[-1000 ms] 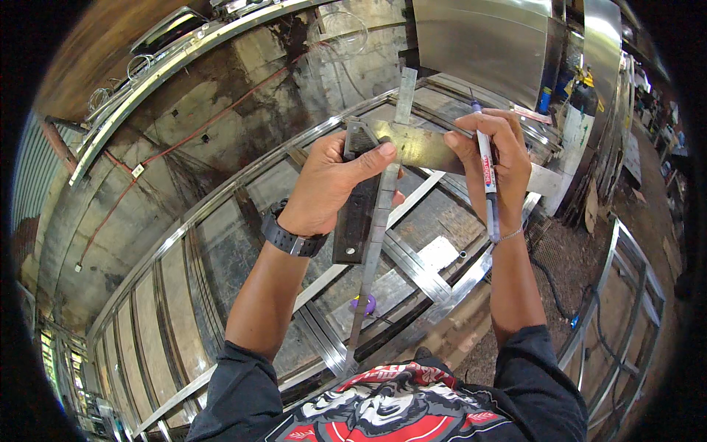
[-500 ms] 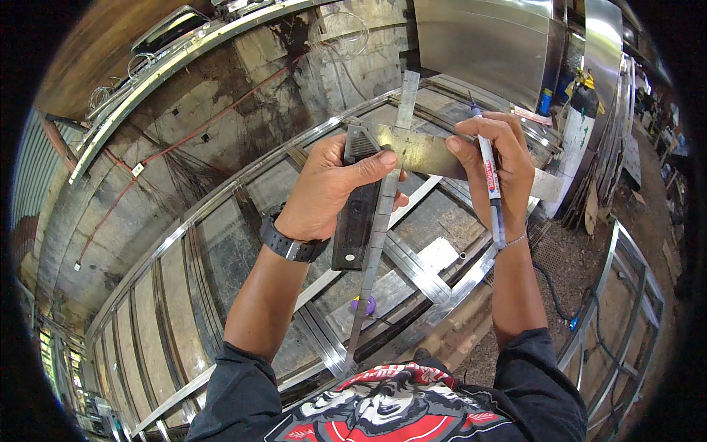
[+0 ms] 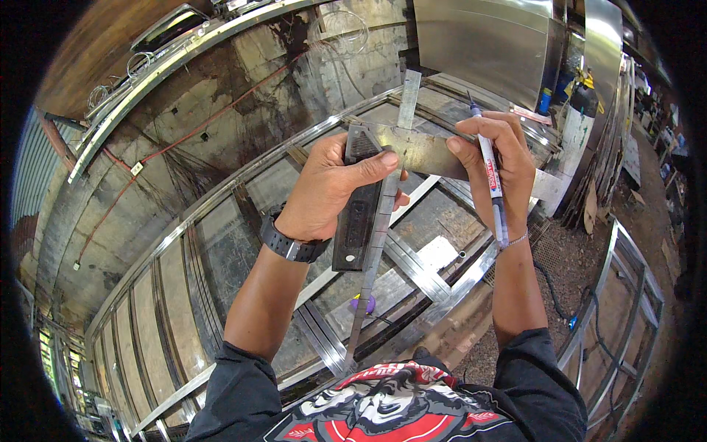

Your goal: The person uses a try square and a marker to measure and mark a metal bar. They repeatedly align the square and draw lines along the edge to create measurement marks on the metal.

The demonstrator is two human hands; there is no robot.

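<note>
My left hand (image 3: 331, 180) is closed around a try square, its thumb across the corner. The square's black handle (image 3: 352, 236) hangs downward, and its wide metal blade (image 3: 427, 153) reaches right. Along the handle runs a long narrow metal strip (image 3: 374, 254) with dark cross lines, gripped in the same hand; it crosses the blade and its upper end sticks out beyond. My right hand (image 3: 508, 158) holds a white and blue marker pen (image 3: 489, 166) upright, its dark tip pointing up and away from the metal. The right thumb lies at the blade, which extends behind that hand.
Below my hands lies a large metal frame (image 3: 416, 269) of square tubes with panels. A purple and yellow round object (image 3: 362, 303) lies on it. At right stand a gas cylinder (image 3: 583, 103) and a smaller metal frame (image 3: 626, 295). A stained wall (image 3: 243, 96) rises behind.
Both hands keep nearly the same place and grip. The marker pen has turned slightly in my right hand; otherwise the view barely shifts.
</note>
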